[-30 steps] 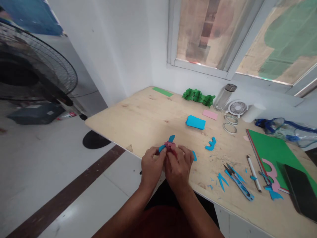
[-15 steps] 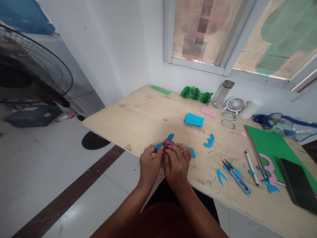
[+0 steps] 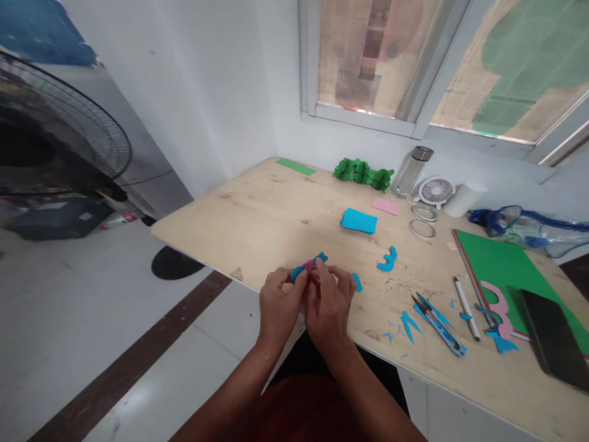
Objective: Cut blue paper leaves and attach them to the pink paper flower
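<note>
We get soft, even light, a bright window (image 3: 365, 67) beyond the table's (image 3: 230, 212) far edge, glare on the floor (image 3: 131, 399), and a dim, blurred fan (image 3: 27, 144).

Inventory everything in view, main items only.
Table: 1, tan, centre
Snips: 1, blue, table right
Scraps: several, blue, around snips
Stack: 1, blue, table middle
Top sheet: 1, green, table right
Phone: 1, black, far right
Garland: 1, green, table back
Bottle: 1, clear, beside garland
Small fan: 1, white, beside bottle
Rings: 2, white, before small fan
Floor fan: 1, black, far left
Piece: 1, pink-blue, at table edge
Left hand, right hand: 2, bare, holding piece
</note>
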`<action>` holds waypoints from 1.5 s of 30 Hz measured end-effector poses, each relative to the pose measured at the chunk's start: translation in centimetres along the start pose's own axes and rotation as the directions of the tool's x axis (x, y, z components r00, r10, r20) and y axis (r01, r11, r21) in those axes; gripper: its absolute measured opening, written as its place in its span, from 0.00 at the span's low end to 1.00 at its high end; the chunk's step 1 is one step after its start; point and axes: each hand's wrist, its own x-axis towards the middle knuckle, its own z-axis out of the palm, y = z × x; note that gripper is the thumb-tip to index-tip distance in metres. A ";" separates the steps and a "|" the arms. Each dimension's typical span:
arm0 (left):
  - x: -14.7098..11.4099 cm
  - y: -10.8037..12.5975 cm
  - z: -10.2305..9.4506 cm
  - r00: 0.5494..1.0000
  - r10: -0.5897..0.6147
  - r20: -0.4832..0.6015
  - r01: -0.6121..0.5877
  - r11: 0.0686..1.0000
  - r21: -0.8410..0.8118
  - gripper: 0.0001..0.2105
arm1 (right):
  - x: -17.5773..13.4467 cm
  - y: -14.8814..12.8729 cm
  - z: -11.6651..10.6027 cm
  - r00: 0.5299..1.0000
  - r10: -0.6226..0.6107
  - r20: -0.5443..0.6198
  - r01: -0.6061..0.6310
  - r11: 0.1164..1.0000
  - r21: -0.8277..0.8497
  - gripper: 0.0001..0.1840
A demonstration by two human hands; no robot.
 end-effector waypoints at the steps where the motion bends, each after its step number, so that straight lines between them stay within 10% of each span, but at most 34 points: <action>1: 0.0 0.1 0.0 1.000 -0.006 0.001 0.006 1.000 -0.004 0.12 | 0.0 0.0 0.0 1.000 0.001 -0.003 -0.001 1.000 -0.002 0.25; 30: 0.6 0.8 0.0 0.955 0.295 -0.039 -0.265 0.902 0.342 0.11 | -1.6 -0.6 -0.3 1.000 -0.008 0.012 0.008 1.000 -0.006 0.31; 45: -0.9 0.9 -0.6 0.989 0.143 0.037 -0.147 0.979 0.144 0.16 | -4.0 1.3 -1.7 0.998 0.069 -0.013 -0.070 0.997 -0.044 0.31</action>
